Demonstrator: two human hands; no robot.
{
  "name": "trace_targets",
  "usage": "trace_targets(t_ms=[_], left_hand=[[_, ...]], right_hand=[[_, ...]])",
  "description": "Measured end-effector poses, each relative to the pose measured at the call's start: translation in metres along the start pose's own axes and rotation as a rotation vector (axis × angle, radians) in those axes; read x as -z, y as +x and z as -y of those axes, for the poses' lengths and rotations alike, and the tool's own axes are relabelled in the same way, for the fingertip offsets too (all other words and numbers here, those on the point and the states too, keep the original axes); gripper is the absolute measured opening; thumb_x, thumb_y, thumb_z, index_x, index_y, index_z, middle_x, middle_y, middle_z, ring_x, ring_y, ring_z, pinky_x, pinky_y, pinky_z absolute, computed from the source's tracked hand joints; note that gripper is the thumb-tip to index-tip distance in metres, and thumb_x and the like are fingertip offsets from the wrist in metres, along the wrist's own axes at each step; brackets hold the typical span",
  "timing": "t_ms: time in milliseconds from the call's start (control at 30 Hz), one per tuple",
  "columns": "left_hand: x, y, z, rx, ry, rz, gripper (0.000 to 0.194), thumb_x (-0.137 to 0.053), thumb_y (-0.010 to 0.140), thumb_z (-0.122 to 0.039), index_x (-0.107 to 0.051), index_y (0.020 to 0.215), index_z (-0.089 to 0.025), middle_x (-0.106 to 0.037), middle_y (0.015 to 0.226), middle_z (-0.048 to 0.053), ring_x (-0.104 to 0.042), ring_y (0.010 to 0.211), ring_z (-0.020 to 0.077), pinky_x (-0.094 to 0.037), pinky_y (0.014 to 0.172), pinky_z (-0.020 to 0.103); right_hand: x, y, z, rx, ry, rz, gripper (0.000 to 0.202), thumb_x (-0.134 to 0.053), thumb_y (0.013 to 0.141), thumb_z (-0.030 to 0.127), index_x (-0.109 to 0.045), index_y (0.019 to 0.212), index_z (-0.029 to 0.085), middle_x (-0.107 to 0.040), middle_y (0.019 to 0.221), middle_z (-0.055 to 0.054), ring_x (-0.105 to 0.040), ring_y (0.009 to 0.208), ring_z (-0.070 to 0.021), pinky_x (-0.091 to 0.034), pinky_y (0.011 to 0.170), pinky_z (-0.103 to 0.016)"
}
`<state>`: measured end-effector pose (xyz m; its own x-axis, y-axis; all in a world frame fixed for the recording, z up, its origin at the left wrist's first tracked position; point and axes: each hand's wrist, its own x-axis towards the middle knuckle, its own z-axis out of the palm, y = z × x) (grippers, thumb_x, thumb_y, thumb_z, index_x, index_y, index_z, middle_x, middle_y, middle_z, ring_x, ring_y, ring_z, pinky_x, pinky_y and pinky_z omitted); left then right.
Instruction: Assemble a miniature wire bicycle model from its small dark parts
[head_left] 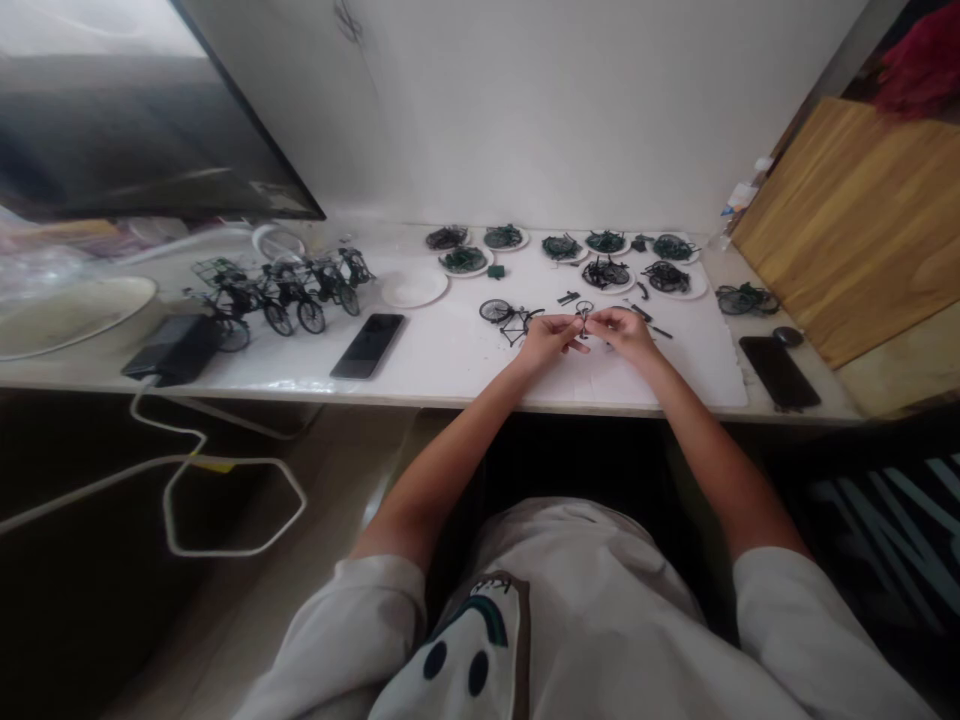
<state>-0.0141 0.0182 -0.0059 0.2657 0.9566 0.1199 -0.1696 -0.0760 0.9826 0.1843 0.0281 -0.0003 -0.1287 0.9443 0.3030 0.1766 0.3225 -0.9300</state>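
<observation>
My left hand point(553, 335) and my right hand point(621, 328) meet over the white table sheet, their fingertips pinched around a small dark part with a ring point(584, 308). Just left of my left hand lies a partly built miniature bicycle point(510, 318), one spoked wheel at its left end. Small dark pieces lie close to my right hand, among them a short piece point(568, 298) and a thin rod point(661, 332). The exact shape of the held part is partly hidden by my fingers.
Plates of dark parts point(609, 274) line the back. Several miniature bicycles point(300, 290), a bare plate point(415, 287), a phone point(368, 346) and a black adapter point(172, 348) are at left. Another phone point(780, 371) and a wooden board point(862, 220) are at right.
</observation>
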Motion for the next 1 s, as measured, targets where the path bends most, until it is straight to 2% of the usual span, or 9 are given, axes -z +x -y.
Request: trace_targets(t_ms=[133, 233, 333, 500, 667, 1000], left_hand=[[-0.0001, 0.0010, 0.0013, 0.005, -0.004, -0.009, 0.041, -0.092, 0.087, -0.049, -0.084, 0.101, -0.011, -0.084, 0.096, 0.012, -0.080, 0.068, 0.0167, -0.036, 0.055, 0.022], [0.0007, 0.0015, 0.0024, 0.011, -0.023, -0.014, 0.040, -0.093, 0.086, -0.048, -0.083, 0.100, -0.011, -0.083, 0.094, 0.012, -0.080, 0.068, 0.0167, -0.036, 0.054, 0.022], [0.0015, 0.0014, 0.0027, 0.017, -0.043, -0.003, 0.038, -0.092, 0.088, -0.046, -0.083, 0.101, -0.011, -0.083, 0.095, 0.011, -0.081, 0.069, 0.0166, -0.036, 0.054, 0.021], [0.0012, 0.0008, 0.0010, 0.055, -0.061, 0.010, 0.030, -0.086, 0.094, -0.040, -0.084, 0.104, -0.011, -0.084, 0.105, 0.014, -0.083, 0.074, 0.0170, -0.037, 0.055, 0.020], [0.0001, -0.0002, -0.0016, 0.087, -0.040, 0.020, 0.028, -0.084, 0.094, -0.035, -0.084, 0.110, -0.012, -0.083, 0.117, 0.016, -0.085, 0.080, 0.0188, -0.041, 0.057, 0.020], [-0.0006, 0.0002, 0.0008, 0.003, 0.078, 0.049, 0.033, -0.071, 0.103, -0.030, -0.081, 0.126, -0.008, -0.082, 0.126, 0.019, -0.085, 0.080, 0.0187, -0.042, 0.054, 0.019]], right_hand=[[-0.0012, -0.0004, -0.0003, 0.017, -0.008, -0.015, 0.050, -0.096, 0.066, 0.069, -0.083, 0.083, 0.024, -0.081, 0.086, -0.006, -0.070, 0.077, -0.0221, -0.058, 0.070, -0.036], [-0.0020, -0.0031, 0.0008, -0.009, -0.026, -0.023, 0.048, -0.094, 0.069, 0.068, -0.083, 0.087, 0.024, -0.080, 0.084, -0.005, -0.065, 0.070, -0.0196, -0.051, 0.057, -0.032], [-0.0022, -0.0053, 0.0016, -0.017, -0.058, -0.025, 0.046, -0.091, 0.073, 0.066, -0.084, 0.090, 0.024, -0.079, 0.085, -0.005, -0.062, 0.068, -0.0188, -0.046, 0.052, -0.030], [-0.0026, -0.0029, -0.0013, 0.035, -0.091, -0.038, 0.046, -0.089, 0.075, 0.068, -0.083, 0.088, 0.024, -0.081, 0.087, -0.007, -0.063, 0.070, -0.0200, -0.046, 0.057, -0.032], [-0.0032, -0.0005, -0.0040, 0.032, -0.098, -0.066, 0.047, -0.089, 0.074, 0.068, -0.083, 0.087, 0.023, -0.079, 0.082, -0.006, -0.061, 0.068, -0.0192, -0.048, 0.061, -0.033], [-0.0013, 0.0008, -0.0070, 0.058, -0.124, -0.050, 0.041, -0.087, 0.078, 0.062, -0.084, 0.089, 0.022, -0.081, 0.086, -0.007, -0.065, 0.074, -0.0191, -0.051, 0.071, -0.035]])
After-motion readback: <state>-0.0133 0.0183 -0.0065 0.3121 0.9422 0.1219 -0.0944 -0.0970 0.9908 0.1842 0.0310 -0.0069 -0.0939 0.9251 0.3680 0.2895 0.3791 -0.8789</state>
